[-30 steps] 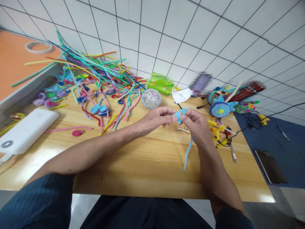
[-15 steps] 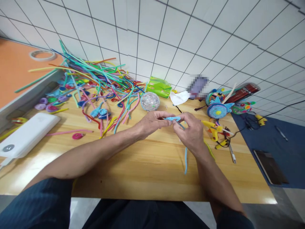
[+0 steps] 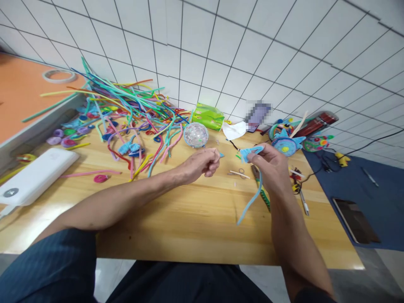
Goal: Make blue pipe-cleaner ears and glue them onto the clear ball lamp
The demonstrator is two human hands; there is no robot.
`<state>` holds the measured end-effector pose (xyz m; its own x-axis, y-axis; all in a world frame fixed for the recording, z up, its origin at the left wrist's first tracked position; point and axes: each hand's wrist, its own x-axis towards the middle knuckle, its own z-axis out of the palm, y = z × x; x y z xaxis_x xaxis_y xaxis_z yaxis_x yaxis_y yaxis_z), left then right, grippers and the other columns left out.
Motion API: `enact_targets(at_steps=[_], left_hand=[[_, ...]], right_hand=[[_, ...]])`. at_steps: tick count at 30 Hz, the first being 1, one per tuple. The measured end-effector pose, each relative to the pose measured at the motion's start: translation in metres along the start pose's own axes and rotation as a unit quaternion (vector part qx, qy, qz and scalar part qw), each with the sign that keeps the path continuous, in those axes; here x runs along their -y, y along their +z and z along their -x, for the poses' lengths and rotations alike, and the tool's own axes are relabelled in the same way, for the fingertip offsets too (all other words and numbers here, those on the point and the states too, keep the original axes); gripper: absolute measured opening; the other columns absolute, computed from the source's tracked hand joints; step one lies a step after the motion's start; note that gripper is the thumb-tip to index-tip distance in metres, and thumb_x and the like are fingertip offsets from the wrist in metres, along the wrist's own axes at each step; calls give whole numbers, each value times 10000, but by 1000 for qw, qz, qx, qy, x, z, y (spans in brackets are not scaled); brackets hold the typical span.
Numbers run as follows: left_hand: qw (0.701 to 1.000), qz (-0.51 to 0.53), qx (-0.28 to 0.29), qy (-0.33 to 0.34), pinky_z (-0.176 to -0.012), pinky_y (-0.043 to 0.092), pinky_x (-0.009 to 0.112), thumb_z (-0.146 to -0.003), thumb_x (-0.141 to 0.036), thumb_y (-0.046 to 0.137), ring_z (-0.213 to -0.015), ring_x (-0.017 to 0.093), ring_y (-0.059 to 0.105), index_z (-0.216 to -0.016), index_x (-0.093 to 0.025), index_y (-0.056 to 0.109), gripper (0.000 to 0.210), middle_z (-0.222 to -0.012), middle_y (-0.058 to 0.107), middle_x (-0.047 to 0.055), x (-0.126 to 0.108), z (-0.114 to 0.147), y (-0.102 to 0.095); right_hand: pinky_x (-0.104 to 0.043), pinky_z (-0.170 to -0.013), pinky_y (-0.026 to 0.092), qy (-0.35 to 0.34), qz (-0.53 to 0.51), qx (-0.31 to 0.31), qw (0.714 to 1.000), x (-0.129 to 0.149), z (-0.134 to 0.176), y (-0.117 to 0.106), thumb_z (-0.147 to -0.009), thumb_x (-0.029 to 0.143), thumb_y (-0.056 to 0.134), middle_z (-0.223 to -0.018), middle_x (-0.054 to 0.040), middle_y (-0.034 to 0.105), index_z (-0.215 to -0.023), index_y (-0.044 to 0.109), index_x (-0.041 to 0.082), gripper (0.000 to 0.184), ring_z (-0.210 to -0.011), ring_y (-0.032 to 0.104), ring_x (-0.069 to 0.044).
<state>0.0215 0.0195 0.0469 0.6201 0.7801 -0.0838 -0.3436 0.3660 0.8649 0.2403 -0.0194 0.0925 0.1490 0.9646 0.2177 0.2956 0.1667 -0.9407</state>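
Observation:
My right hand [image 3: 274, 166] pinches a light blue pipe cleaner [image 3: 251, 205]. Its upper part is bent into a flat, folded shape, and a loose tail curves down over the table. To the left of it, apart, my left hand [image 3: 202, 163] is closed, thumb and index finger pressed together. A small blue tip [image 3: 221, 155] pokes out from those fingers; the rest is hidden. Pliers with green handles [image 3: 265, 198] lie partly behind the tail and my right wrist. A pale stick [image 3: 240, 174] lies between the hands. Just beyond my left hand sits a clear ball [image 3: 196, 135].
Many coloured pipe cleaners [image 3: 132, 101] pile up at the back left. A white power bank [image 3: 39, 179] lies at the left. Along the wall are a green packet [image 3: 207, 116] and blue spiky craft piece [image 3: 285, 144]. A pen [image 3: 304, 203] and dark tablet [image 3: 356, 221] lie right.
My hands have come apart. The right has moved right and up with the folded blue pipe cleaner; the left has drawn slightly left and closed. The pliers and pale stick now show.

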Motion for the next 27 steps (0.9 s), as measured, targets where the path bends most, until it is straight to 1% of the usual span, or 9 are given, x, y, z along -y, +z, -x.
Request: enact_targets(at_steps=[4,5,7,9,11,13,17,22,27], left_hand=[[999,-12,28,-25,-440,210,179,-777,-242,600,-448,50,251,-644,-214,426,221,-550,344,-73,7,2,2],[999,-10,32,-23,-442,221,179,-791,-250,605,-451,51,262,-648,-212,429,230,-556,350,-71,10,2,2],[999,3,36,-8,-460,297,190,-815,-269,633,-466,60,340,-679,-203,469,222,-586,402,-61,15,1,2],[999,22,35,15,-500,383,213,-829,-310,698,-501,75,442,-741,-191,522,230,-646,489,-44,21,0,1],[998,28,41,37,-537,420,228,-823,-365,783,-533,84,506,-798,-179,565,288,-695,557,-32,26,-2,0],[997,17,55,55,-557,418,230,-811,-416,847,-543,82,526,-825,-166,592,358,-697,588,-29,31,-3,-1],[996,-15,67,64,-565,391,229,-816,-454,891,-533,74,511,-841,-162,605,410,-645,588,-44,39,-7,-6],[997,-27,60,39,-546,363,225,-807,-445,909,-517,65,503,-844,-163,602,418,-630,587,-53,46,-10,-11],[998,-8,58,14,-536,396,223,-821,-456,898,-523,65,521,-844,-157,605,419,-680,627,-28,48,-11,-13]], right_hand=[[-299,-601,461,69,-58,15,996,-15,12,-10,-689,310,825,-634,27,657,-703,702,243,141,-599,571,-149],[-300,-601,466,82,-77,13,994,-18,15,-13,-680,312,828,-633,25,656,-694,702,241,146,-598,576,-148],[-304,-611,486,108,-113,7,988,-26,20,-16,-655,321,835,-624,23,652,-671,697,239,161,-601,593,-151],[-307,-621,505,130,-140,4,982,-33,24,-15,-637,332,843,-617,22,653,-657,696,239,174,-606,604,-154],[-307,-622,518,149,-154,8,977,-41,27,-11,-620,339,855,-624,17,670,-658,706,237,184,-603,602,-152],[-301,-603,517,166,-163,13,972,-49,29,-6,-602,346,864,-621,16,672,-662,719,234,193,-585,589,-146],[-282,-567,491,200,-180,21,963,-65,31,4,-577,347,869,-603,23,659,-669,742,227,197,-554,580,-135],[-268,-590,481,230,-183,26,955,-74,34,6,-569,339,882,-629,16,672,-676,758,215,205,-568,592,-123],[-267,-592,469,236,-190,24,953,-76,34,4,-585,341,882,-627,21,663,-673,746,217,204,-567,584,-117]])
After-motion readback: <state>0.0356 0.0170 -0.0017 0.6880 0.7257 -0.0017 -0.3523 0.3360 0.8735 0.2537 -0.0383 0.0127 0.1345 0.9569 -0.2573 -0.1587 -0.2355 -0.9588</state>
